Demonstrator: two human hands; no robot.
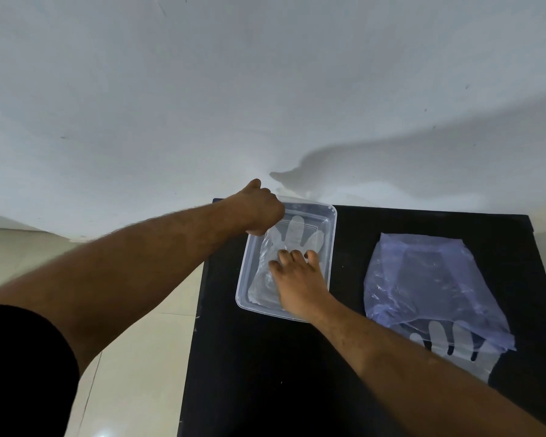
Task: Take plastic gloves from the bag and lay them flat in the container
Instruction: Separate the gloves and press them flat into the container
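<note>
Nearest, gloves (448, 340) poking from the bluish bag (429, 279) on the black table (265, 373), then right hand (300, 285) spread flat, pressing a clear glove (297, 234) inside the container (330, 247), farthest left hand (259, 209) curled closed at the container's far-left corner, grip unclear.

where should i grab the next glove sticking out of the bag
Pinch the glove's exposed fingers, which poke out of the near, open end of the bag, and come from the near side. Pull toward yourself, flat along the table; the cuff end is inside the bag, so only the fingers offer a hold.
</note>
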